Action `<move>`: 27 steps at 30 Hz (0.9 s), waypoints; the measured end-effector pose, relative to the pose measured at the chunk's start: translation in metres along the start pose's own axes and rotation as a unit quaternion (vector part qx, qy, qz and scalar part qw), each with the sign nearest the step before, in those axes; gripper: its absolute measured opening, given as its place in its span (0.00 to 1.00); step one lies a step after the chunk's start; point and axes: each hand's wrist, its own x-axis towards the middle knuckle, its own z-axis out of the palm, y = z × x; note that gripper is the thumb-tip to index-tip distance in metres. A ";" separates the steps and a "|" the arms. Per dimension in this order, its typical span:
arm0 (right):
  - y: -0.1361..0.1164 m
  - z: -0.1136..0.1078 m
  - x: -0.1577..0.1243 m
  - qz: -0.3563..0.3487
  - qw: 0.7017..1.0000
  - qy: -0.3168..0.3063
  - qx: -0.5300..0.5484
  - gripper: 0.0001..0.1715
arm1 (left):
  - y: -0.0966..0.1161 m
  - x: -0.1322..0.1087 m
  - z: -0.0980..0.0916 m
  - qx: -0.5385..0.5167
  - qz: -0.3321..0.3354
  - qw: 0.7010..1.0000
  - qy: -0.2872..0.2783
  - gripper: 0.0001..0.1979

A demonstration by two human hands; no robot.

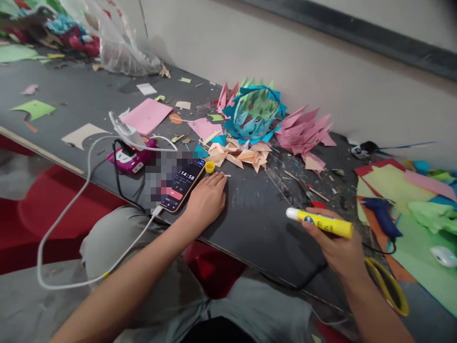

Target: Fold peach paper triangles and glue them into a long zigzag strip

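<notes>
My right hand point(337, 247) is closed round a yellow glue stick point(323, 222) with its white tip bare, held level just above the dark table point(250, 214). My left hand point(207, 197) rests on the table, fingers curled, beside a phone point(183, 185) that shows a timer. The fingertips reach toward the glue stick's yellow cap point(210, 166), which lies just beyond them. Folded peach paper pieces point(237, 155) lie behind the cap. A blue-and-green paper ring point(254, 114) and pink folded spikes point(303, 133) stand further back.
A white cable point(71, 209) runs from the phone to a magenta charger point(130, 157). Yellow-handled scissors point(387, 286), a blue glue gun point(382, 216) and coloured paper sheets point(410, 190) lie at right. Pink paper point(146, 116), scraps and a plastic bag point(121, 47) lie at the back left.
</notes>
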 end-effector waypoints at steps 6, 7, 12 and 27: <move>0.015 0.017 -0.043 0.037 0.958 0.129 0.253 0.07 | -0.003 0.000 0.005 -0.018 0.008 1.000 0.008 0.22; 0.015 0.021 -0.047 0.041 0.947 0.149 0.282 0.06 | -0.004 0.000 0.004 -0.030 0.012 0.999 0.021 0.22; 0.007 0.031 -0.055 0.121 0.897 0.169 0.390 0.10 | -0.003 0.004 -0.013 -0.030 -0.030 0.993 0.115 0.15; 0.005 0.027 -0.050 0.170 0.836 0.143 0.502 0.17 | 0.000 0.072 -0.057 0.234 -0.057 0.961 -0.138 0.13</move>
